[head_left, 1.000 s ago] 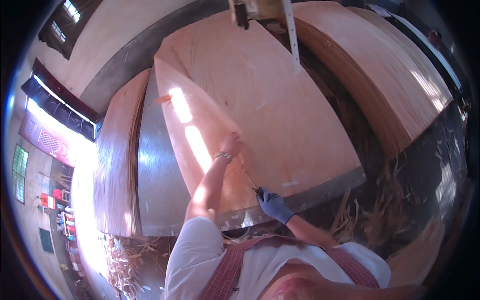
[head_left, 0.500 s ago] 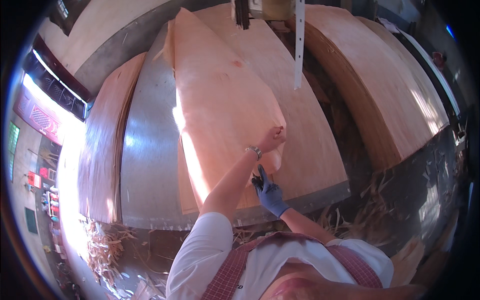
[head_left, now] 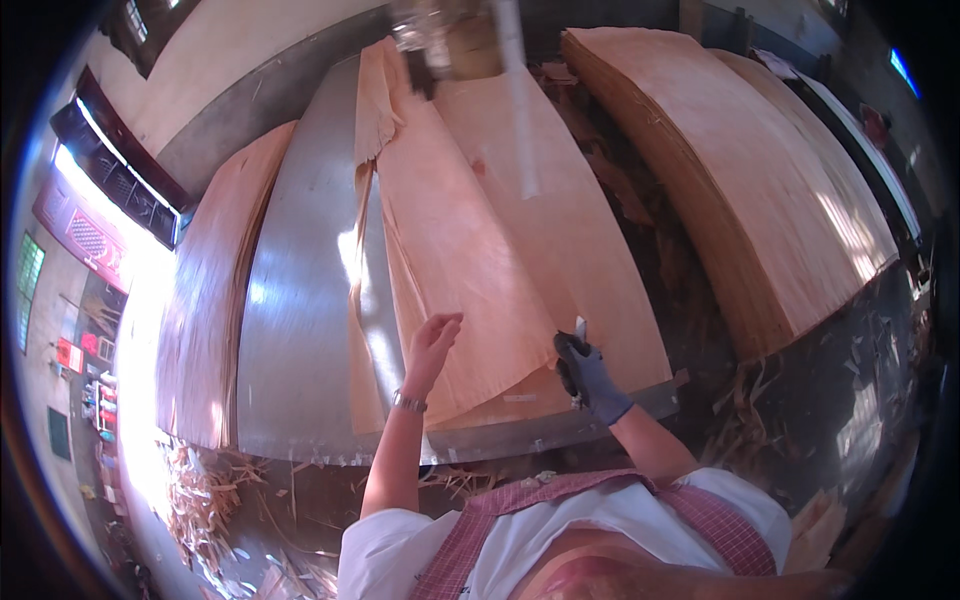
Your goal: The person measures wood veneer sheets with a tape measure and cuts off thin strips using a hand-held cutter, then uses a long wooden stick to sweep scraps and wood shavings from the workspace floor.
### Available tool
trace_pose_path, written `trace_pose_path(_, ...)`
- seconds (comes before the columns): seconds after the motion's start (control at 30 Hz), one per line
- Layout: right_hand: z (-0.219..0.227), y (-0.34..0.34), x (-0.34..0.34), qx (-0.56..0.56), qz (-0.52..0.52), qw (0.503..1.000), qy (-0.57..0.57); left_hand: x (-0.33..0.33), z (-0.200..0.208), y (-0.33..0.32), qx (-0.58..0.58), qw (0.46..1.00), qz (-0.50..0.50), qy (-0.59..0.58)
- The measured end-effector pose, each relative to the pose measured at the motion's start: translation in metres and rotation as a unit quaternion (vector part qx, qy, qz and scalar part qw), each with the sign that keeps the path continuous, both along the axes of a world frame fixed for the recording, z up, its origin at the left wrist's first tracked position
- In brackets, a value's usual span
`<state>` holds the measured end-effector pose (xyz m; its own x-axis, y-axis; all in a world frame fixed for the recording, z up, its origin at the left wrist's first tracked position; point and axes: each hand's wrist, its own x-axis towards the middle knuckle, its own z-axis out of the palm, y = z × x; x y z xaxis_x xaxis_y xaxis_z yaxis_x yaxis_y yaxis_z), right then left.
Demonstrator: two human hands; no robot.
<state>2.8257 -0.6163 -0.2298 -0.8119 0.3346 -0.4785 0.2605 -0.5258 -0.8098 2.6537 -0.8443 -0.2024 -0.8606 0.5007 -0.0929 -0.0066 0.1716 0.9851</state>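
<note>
In the head view, curling the left grip (head_left: 432,350) loosely over the sheet (head_left: 450,230), being unable to tell it open from closed. Clasping a pale-tipped tool (head_left: 580,328) in the gloved right grip (head_left: 592,382), near the sheet's closer right corner. Seeing the sheet stretching away beyond both grips, over a lower sheet (head_left: 585,270) on the counter (head_left: 300,250); seeing a strip (head_left: 368,400) left of the left grip, a stack (head_left: 740,190) well right of the right grip.
</note>
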Motion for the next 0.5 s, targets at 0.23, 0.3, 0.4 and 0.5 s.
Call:
trace_pose_path(0.23,0.012,0.190,0.115,0.012,-0.055,0.998,-0.027,0.114,0.000,0.105,0.034,0.998,-0.021,-0.052)
trace_pose_path(0.3,0.009,0.264,0.157,0.029,-0.068,0.997,0.001,0.158,-0.002,0.160,0.035,0.992,-0.081,-0.089)
trace_pose_path(0.4,0.031,0.368,0.217,0.082,-0.070,0.994,0.020,0.234,-0.013,0.257,0.039,0.961,-0.192,-0.196)
trace_pose_path(0.5,0.059,0.459,0.270,0.059,-0.110,0.992,-0.016,0.285,-0.029,0.339,-0.045,0.925,-0.245,-0.287)
